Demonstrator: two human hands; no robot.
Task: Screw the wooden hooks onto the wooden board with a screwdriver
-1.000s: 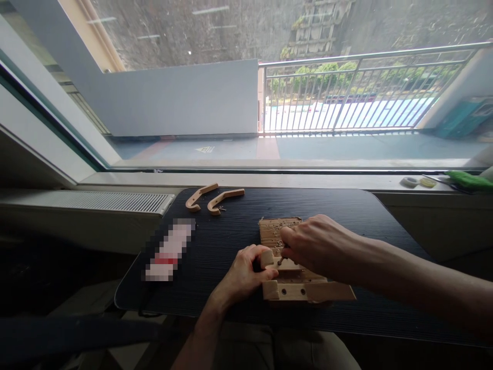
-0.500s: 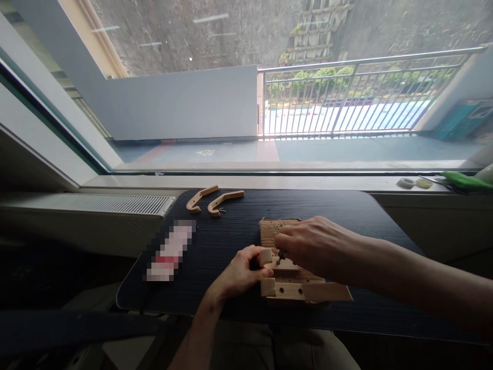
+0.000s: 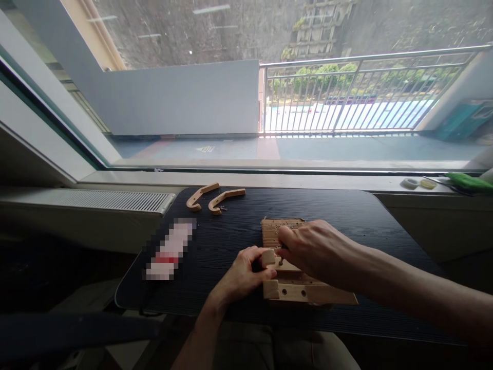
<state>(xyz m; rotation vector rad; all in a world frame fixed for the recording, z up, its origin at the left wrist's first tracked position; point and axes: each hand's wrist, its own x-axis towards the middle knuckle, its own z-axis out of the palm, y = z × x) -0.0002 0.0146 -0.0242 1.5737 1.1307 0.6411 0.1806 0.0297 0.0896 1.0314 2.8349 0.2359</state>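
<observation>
A wooden board [image 3: 271,231] with small holes lies on the black table [image 3: 231,231], with a pale wooden hook piece [image 3: 300,293] lying on its near end. My left hand [image 3: 244,275] is closed round a second wooden hook piece [image 3: 268,256], holding it against the board. My right hand [image 3: 314,249] reaches in from the right, its fingers pinched on a small dark screw [image 3: 280,261] at that piece. Most of the board is hidden under my right hand.
Two more curved wooden hooks [image 3: 200,195] [image 3: 225,198] lie at the table's far left corner. A blurred white and red object [image 3: 171,249] lies on the left side. A radiator grille [image 3: 96,201] and the window sill run behind; small items [image 3: 418,182] sit on the sill at right.
My right hand has shifted slightly over the board, its pinched fingers staying at the held piece. My left hand keeps the same grip.
</observation>
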